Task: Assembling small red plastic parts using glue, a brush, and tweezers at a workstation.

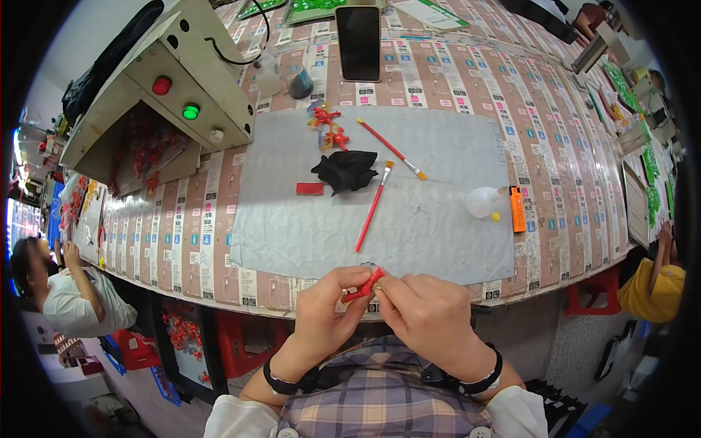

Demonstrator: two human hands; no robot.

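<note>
Between my two hands, just above the table's front edge, is a small red figurine point(361, 290), partly covered by my fingers. My left hand point(327, 303) pinches it from the left. From the right, the thumb and fingertips of my right hand point(427, 308) close on its other end; whether they also hold something tiny cannot be made out. Beyond my hands a red-handled paintbrush point(371, 208) lies on the grey cloth point(438, 241). A second paintbrush point(391, 148) lies farther back, beside a crumpled black cloth or glove point(347, 171) and a small red block point(309, 189).
More red figurines point(332, 131) lie at the cloth's back. A clear squeeze bottle point(485, 202) and an orange lighter point(517, 209) are at right. A metal box point(182, 80) with red and green buttons stands at left. A phone point(358, 44) stands behind. Other people sit at both sides.
</note>
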